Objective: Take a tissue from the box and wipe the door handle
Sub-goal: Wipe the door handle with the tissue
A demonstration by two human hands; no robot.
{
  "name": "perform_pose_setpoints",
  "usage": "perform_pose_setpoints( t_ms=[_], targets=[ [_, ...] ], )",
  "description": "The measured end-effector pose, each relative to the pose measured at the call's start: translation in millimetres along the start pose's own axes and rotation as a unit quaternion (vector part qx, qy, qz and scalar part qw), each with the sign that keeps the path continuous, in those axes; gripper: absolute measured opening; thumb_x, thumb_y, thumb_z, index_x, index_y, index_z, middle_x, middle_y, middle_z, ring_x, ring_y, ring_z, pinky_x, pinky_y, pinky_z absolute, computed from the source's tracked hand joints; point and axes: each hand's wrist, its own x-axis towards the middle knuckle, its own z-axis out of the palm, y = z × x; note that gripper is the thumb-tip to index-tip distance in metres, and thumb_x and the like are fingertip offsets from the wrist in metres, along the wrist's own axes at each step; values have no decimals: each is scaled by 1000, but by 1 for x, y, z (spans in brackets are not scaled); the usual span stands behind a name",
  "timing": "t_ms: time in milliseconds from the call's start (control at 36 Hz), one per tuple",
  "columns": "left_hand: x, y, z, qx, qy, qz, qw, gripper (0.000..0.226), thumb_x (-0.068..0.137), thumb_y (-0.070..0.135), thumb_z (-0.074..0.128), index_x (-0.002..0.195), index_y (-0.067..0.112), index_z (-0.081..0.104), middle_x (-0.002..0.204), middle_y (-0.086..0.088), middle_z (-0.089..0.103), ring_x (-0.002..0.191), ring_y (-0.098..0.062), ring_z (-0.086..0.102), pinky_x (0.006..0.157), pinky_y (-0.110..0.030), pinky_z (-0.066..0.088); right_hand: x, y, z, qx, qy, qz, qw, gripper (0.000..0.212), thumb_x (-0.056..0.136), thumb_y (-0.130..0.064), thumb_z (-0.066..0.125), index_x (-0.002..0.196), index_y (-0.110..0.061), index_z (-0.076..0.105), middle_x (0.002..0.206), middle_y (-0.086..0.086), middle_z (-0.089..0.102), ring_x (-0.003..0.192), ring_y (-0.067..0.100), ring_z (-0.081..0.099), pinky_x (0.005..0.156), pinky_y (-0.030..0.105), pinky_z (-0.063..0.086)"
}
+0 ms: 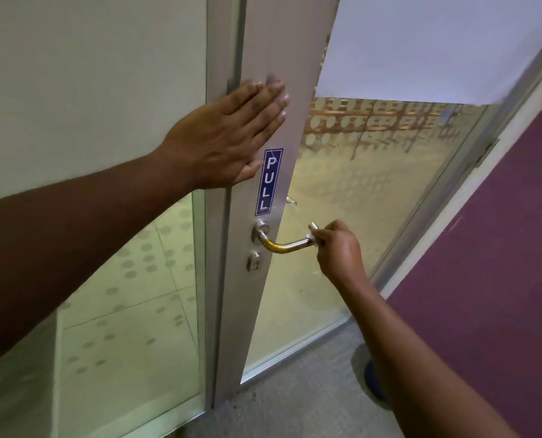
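Grey carpet [310, 403] runs under a pale aluminium-framed glass door [298, 58], with a plum-coloured wall [500, 254] at three o'clock and a frosted, dot-patterned glass panel [127, 298] at seven o'clock. On the door's metal stile sits a blue vertical sticker reading PULL [269, 181]; directly below it, toward six o'clock, is the curved silver lever door handle [287, 245], its bend reflecting a yellowish tint, and under that a small round keyhole cylinder [254, 262].

At the handle's free end, toward three o'clock from its round base, the right hand [337, 248] is curled, its fingertips pinching a small white tissue [312, 241] against the metal. Only a sliver of the tissue shows between fingers and lever, so its shape cannot be told.

The left hand [222, 137] lies flat on the stile at eleven o'clock from the sticker, its fingers straight and together, pressing the door's edge, the thumb just beside the sticker's top. A dark blue rounded object [375, 380] lies on the carpet near the right forearm.
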Motion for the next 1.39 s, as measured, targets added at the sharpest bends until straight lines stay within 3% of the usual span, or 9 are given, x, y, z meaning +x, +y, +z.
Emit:
perform_pose_setpoints(
  t_ms=[222, 333, 389, 750, 917, 1056, 1139, 1278, 1389],
  targets=[
    [1, 0, -1, 1, 0, 1, 1000, 80, 103, 47, -11, 160, -7, 4, 167, -31, 7, 156, -44, 8, 127, -49, 16, -26, -12, 14, 57, 79, -9, 995, 15, 96, -14, 66, 102, -6, 77, 85, 0, 50, 67, 17, 52, 61, 23, 34],
    [1, -1, -1, -12, -6, -3, 1000, 81, 104, 50, -8, 160, -7, 2, 167, -31, 5, 156, -45, 6, 127, -50, 16, -43, -24, 28, 101, 99, -32, 989, 15, 94, -9, 66, 106, -10, 77, 93, 0, 59, 73, 19, 60, 63, 26, 46],
    [1, -1, -1, -12, -6, 0, 1000, 81, 103, 50, -9, 160, -7, 1, 167, -32, 4, 156, -45, 6, 127, -50, 16, -45, -24, 30, 101, 97, -37, 989, 17, 94, -8, 67, 108, -11, 76, 99, 3, 62, 77, 22, 64, 64, 31, 51],
    [2, -1, -4, -23, -20, 0, 1000, 79, 103, 48, -9, 160, -7, -2, 167, -32, 2, 156, -46, 3, 127, -51, 14, 6, -1, -3, 1, -9, 8, 1000, 20, 97, -24, 63, 106, -13, 77, 86, 0, 45, 66, 15, 44, 58, 26, 29],
    [2, -1, -1, -26, -17, -3, 1000, 80, 103, 48, -12, 159, -8, -3, 167, -32, 1, 156, -46, 2, 127, -50, 16, -5, -7, 4, -29, 7, 0, 1000, 18, 99, -18, 59, 108, -8, 72, 85, -2, 43, 65, 17, 45, 58, 26, 35],
    [1, -1, -2, -20, -18, 0, 1000, 80, 102, 46, -16, 160, -7, -3, 167, -32, 2, 156, -46, 3, 126, -50, 17, -17, -21, 7, -85, 5, -53, 995, 17, 98, -11, 58, 105, -4, 72, 111, 12, 58, 78, 31, 65, 66, 32, 53],
    [1, -1, -1, -19, -12, 0, 1000, 80, 102, 47, -13, 160, -8, -3, 166, -32, 2, 156, -47, 4, 126, -51, 17, -16, -26, 3, -103, -26, -78, 991, 18, 98, -14, 59, 107, -8, 73, 108, 10, 58, 78, 29, 65, 68, 37, 56],
    [2, -1, -1, -21, -2, 0, 1000, 79, 103, 46, -11, 159, -8, 0, 166, -32, 5, 156, -46, 6, 126, -51, 17, 21, -4, -28, 35, -94, -41, 994, 19, 88, -30, 75, 100, -16, 80, 96, 7, 65, 88, 24, 63, 73, 29, 45],
    [2, 0, 0, -25, -2, 0, 1000, 79, 103, 46, -11, 159, -8, 0, 166, -32, 6, 156, -45, 6, 127, -51, 17, 42, 25, -29, 274, -69, 133, 950, 19, 88, -16, 72, 106, -11, 77, 104, 12, 75, 85, 22, 71, 81, 36, 56]
  ],
)
